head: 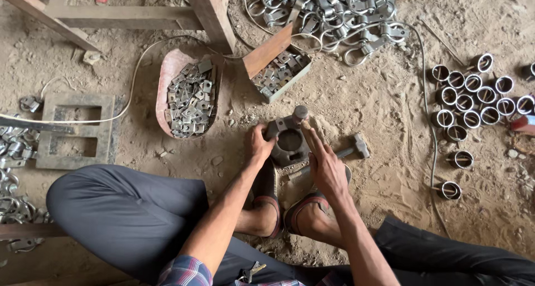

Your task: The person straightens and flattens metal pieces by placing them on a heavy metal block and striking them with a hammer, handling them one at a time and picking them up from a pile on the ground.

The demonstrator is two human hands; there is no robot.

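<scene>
I sit on the dirt floor with a grey metal block [290, 144] in front of my sandalled feet; it has a round hole in its middle. A round-headed steel pin [301, 113] stands at its far edge. My left hand [259, 142] grips the block's left side with curled fingers. Over the block's right rim lies my right hand [324, 164], its fingers stretched straight toward the pin and holding nothing that I can see. A hammer [356, 146] lies on the ground just right of the block, its handle running under my right hand.
A reddish scoop [167, 74] and a small box [287, 85] hold several flat metal brackets. Ring clamps [334, 13] are heaped at the top, short metal rings [473, 102] stand at the right. A metal frame [50, 152], wooden table legs [212, 13] and a thin cable [134, 74] are on the left.
</scene>
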